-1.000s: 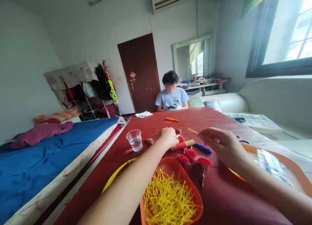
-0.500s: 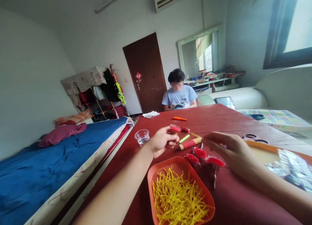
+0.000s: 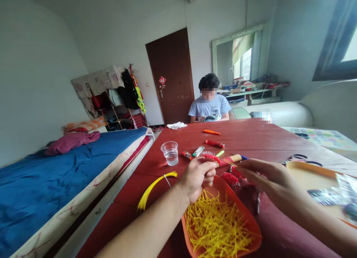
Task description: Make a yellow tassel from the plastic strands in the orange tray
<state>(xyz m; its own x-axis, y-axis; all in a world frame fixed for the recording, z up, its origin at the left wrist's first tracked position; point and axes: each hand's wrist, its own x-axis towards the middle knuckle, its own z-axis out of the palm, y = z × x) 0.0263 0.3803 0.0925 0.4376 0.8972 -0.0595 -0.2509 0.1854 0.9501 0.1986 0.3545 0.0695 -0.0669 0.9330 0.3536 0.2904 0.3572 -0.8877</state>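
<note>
My left hand (image 3: 196, 180) is closed in a pinch on a red bristly piece (image 3: 211, 157) with fine pale tips. Just to its right, my right hand (image 3: 269, 174) pinches a thin yellow strand (image 3: 230, 163) between thumb and fingers; the strand's end points toward the red piece. Below both hands sits an orange tray (image 3: 258, 233) full of loose yellow strands (image 3: 217, 224). More red bristly pieces (image 3: 231, 179) lie beside the tray, partly covered by my right hand. Behind the hands is a red-and-tan roll (image 3: 231, 160), partly hidden.
A clear cup (image 3: 170, 153) of water stands left of two lighters (image 3: 198, 151). A tied yellow bundle (image 3: 156, 187) lies nearer. Farther back are a red lighter-like item (image 3: 215, 143) and an orange pen-like item (image 3: 212, 132). Scissors (image 3: 302, 160) lie right. A person (image 3: 210, 105) sits opposite.
My left hand has brought the red bristly piece rightward and nearer, close to the yellow strand in my right hand. The camera view has shifted, revealing the tied yellow bundle and the lighters.
</note>
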